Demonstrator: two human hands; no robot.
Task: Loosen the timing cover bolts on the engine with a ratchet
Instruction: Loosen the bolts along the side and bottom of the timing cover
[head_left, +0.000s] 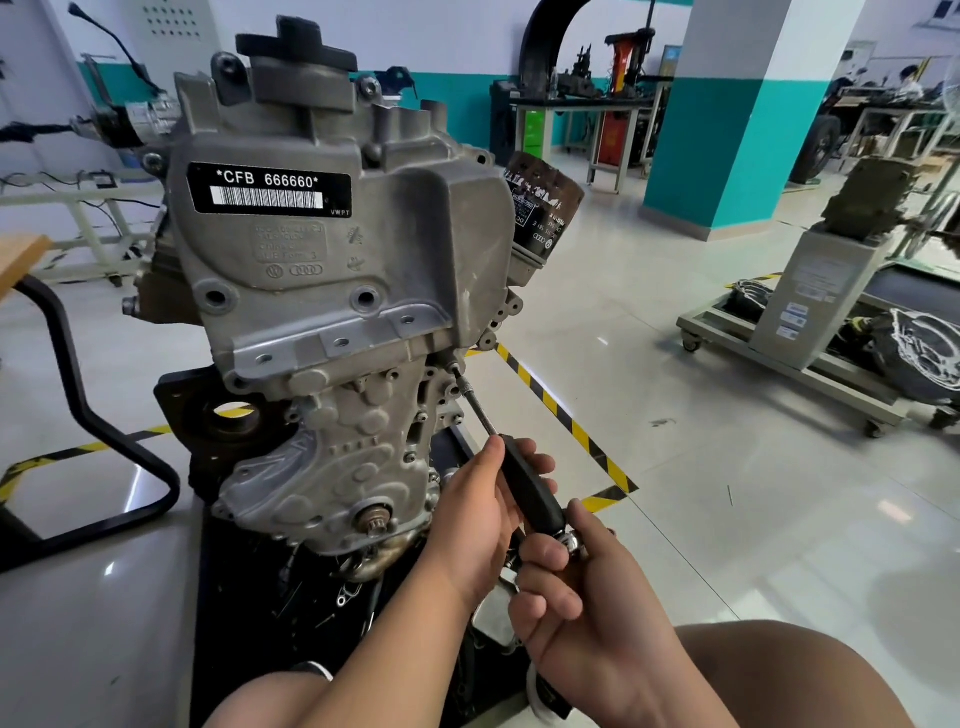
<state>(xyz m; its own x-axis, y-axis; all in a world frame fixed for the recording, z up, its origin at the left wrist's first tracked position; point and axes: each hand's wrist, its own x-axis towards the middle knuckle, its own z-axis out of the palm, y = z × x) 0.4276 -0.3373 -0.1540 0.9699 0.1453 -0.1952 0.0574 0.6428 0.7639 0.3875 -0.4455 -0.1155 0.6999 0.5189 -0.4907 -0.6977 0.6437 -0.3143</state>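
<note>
A grey aluminium engine stands upright on a black stand, its timing cover facing me. A thin steel extension shaft runs from a bolt on the cover's right edge down to a black tool handle. My left hand grips the black handle from the left. My right hand holds the chrome ratchet head at the handle's lower end, fingers curled round it. The ratchet's own handle is hidden by my hands.
A brown oil filter sticks out at the engine's upper right. A black tubular frame stands to the left. Yellow-black floor tape runs behind the tool. A trolley with engine parts sits at the right, a teal pillar behind.
</note>
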